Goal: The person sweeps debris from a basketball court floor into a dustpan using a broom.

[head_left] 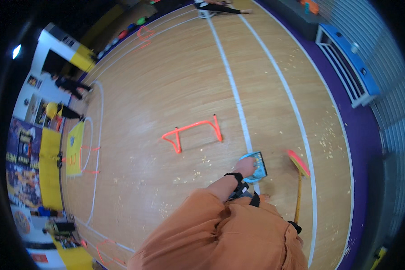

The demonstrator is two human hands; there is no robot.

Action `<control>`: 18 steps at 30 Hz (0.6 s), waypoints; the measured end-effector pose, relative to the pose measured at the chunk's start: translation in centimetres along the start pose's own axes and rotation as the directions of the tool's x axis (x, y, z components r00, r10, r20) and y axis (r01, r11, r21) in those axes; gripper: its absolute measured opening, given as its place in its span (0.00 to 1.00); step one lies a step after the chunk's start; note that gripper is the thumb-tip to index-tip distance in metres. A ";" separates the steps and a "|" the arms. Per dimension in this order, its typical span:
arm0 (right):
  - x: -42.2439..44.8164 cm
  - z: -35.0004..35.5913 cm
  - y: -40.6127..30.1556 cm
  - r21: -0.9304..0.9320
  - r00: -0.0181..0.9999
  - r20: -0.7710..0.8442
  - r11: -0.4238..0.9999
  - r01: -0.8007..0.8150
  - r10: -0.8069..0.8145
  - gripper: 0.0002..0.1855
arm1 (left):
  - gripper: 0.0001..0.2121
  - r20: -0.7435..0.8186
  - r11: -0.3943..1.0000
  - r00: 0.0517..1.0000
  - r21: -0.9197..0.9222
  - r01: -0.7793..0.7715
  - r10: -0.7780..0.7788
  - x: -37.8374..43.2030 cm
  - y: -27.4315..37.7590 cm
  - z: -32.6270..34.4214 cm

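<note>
My left hand is over the blue dustpan, apparently closed on its handle, which the fingers hide. Small pale scraps lie in the pan, whose dark lip faces right, towards a broom. That broom has a pink and yellow head on the floor, slightly blurred, and a yellow-brown stick running down to my right side. My right hand shows only as a sliver at the stick's lower end, below a black wrist strap; its fingers are hidden by my orange shirt. Pale scraps are scattered over the wooden floor.
An orange training hurdle stands ahead of the dustpan, and more hurdles are farther left. A blue-topped bench is along the right wall. One person sits at the top; several others stand at the far left.
</note>
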State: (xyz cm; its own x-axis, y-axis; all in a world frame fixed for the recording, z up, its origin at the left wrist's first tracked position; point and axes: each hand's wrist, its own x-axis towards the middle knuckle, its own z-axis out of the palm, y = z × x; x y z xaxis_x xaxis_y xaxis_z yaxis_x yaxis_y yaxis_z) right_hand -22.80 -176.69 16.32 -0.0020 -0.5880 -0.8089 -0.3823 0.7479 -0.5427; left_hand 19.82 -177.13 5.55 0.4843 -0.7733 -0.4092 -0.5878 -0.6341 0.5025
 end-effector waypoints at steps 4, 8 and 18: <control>2.4 -3.1 0.4 0.012 0.992 -0.064 0.994 -0.106 0.107 0.10 | 0.11 0.038 0.998 0.998 -0.049 0.051 -0.049 -1.2 2.7 -2.1; 5.6 -7.1 1.1 -0.001 0.985 -0.103 0.990 -0.140 0.139 0.09 | 0.13 0.030 0.997 0.999 -0.066 0.047 -0.045 -1.2 3.3 -2.2; 11.8 -11.4 3.0 0.050 0.981 -0.142 0.990 -0.128 0.134 0.09 | 0.10 -0.095 0.996 0.994 -0.068 -0.059 0.053 2.4 5.2 -0.9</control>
State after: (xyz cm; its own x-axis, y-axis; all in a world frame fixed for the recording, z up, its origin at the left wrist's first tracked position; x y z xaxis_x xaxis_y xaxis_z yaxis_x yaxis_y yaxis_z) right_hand -34.48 -184.86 7.71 -0.1843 -0.5201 -0.8340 -0.3321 0.8316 -0.4451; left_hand 18.50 -182.30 7.88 0.5118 -0.8018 -0.3083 -0.5701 -0.5855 0.5763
